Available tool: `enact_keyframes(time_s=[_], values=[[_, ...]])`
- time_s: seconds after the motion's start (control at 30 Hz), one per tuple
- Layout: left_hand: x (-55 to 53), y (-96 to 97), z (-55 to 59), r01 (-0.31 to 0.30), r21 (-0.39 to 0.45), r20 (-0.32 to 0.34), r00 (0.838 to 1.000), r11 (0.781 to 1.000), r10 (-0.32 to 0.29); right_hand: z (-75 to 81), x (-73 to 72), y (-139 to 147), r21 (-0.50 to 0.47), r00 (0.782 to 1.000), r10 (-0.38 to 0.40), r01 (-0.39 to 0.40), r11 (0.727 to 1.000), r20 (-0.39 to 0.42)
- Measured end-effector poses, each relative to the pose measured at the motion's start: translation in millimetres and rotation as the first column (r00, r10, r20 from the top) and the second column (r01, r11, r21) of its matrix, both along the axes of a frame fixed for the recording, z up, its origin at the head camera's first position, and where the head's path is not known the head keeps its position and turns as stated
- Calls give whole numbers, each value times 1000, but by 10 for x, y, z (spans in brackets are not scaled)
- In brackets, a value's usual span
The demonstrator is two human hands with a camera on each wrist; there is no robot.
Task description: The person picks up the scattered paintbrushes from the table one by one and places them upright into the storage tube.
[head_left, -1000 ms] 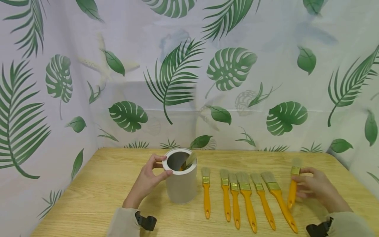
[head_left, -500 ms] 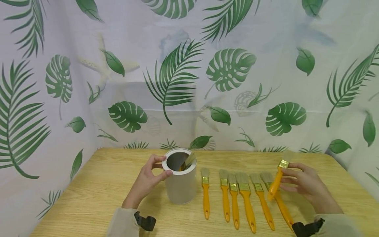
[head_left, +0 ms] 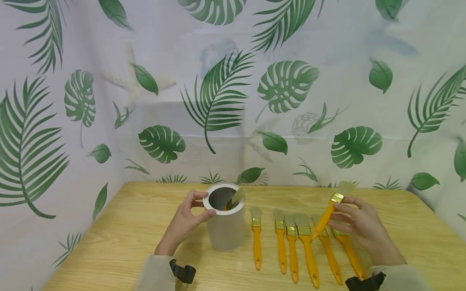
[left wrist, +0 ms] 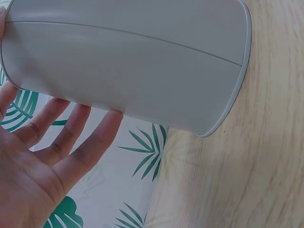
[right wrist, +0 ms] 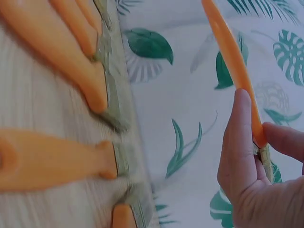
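- Evidently the right hand (head_left: 358, 224) pinches an orange-handled paintbrush (head_left: 324, 220) at the neck, against its gold-coloured ferrule (head_left: 337, 197), above the table (head_left: 109, 234).
- It is probably light, stiff and slightly slippery; the neck looks a surer hold than the soft bristles (head_left: 345, 187).
- The left hand (head_left: 187, 218) grips the grey can (head_left: 225, 232) by rim and side; another brush (head_left: 237, 197) leans inside.
- Six paintbrushes (head_left: 309, 258) lie rightward.

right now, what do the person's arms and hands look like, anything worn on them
Both the left hand and right hand are bare, without gloves. The left sleeve and right sleeve are pale greyish beige, ending near the wrists. A small, blocky black device sits at the left wrist, another at the right. I see no cables.
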State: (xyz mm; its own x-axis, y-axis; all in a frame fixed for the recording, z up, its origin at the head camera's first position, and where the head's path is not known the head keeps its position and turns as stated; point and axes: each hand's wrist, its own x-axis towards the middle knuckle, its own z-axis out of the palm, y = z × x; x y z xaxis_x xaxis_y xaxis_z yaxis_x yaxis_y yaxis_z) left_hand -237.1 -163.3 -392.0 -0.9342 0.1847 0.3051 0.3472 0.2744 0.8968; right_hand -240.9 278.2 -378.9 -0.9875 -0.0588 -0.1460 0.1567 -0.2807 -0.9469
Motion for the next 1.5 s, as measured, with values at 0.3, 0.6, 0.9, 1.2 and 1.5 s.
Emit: enact_keyframes(time_s=[0.3,0.6,0.9,1.2,1.5], values=[[8,-10,-13,-20,-2,-10,1000,1000,20,105,-8,-405,-31,995,-3,0,1000,-101],[9,-5,3,-10,-7,-1,1000,1000,10,273,12,-740,-96,989,-70,58,994,-133],[-2,2,10,-10,-12,6,1000,1000,10,411,-28,-1151,-81,982,-75,61,995,-174],[-15,8,24,-3,-6,2,1000,1000,3,462,-48,-1474,-107,978,-91,71,992,-188],[-8,8,4,-4,-7,7,1000,1000,4,423,-92,-1685,-145,974,-146,121,982,-172]])
